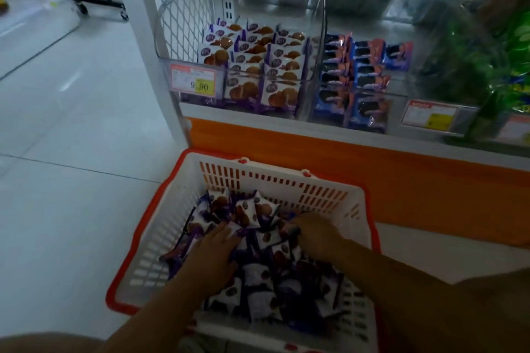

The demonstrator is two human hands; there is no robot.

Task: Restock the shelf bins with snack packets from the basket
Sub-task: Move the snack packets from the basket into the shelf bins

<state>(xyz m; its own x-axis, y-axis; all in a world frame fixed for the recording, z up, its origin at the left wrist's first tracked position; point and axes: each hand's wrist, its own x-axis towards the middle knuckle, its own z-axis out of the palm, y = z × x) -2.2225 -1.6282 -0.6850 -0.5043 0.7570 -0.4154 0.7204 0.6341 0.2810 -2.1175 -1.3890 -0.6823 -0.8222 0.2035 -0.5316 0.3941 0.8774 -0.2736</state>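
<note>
white slotted basket (324,195), orange rim; purple-white snack packets (258,275); orange shelf base (401,169).

white slotted plastic basket (324,189), glossy foil pkts (258,272), clear plastic bins (312,77)

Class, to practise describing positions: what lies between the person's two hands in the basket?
Purple-and-white packets, heaped in the basket, fill the gap between the left hand and the right hand. The head view shows this.

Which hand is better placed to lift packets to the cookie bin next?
Probably the right hand: its fingers curl into the packets, while the left hand lies flat on them.
</note>
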